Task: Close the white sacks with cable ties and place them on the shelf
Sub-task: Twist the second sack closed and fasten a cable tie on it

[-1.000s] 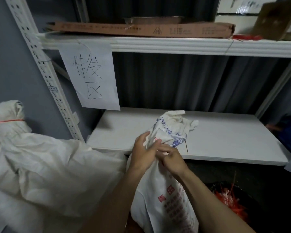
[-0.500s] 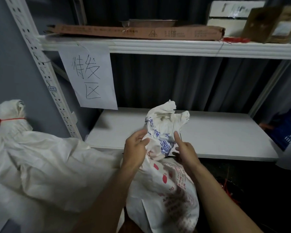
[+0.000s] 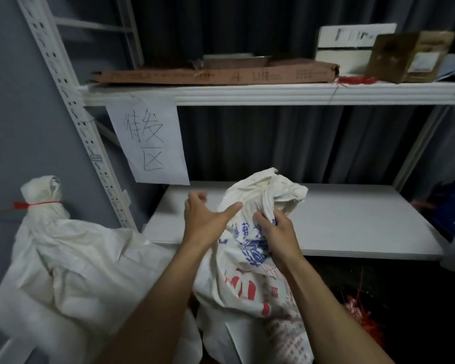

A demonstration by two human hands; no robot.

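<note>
The printed white sack stands in front of the lower shelf, its crumpled mouth untied and rising above the shelf edge. The right hand grips the gathered fabric below the mouth, while the left hand is spread loose, thumb against the sack. At the left sits another sack, closed with a red cable tie

Handwritten paper sign is hung at left; flat cardboard carton, metal tray, white box, brown box are seen above.
</note>
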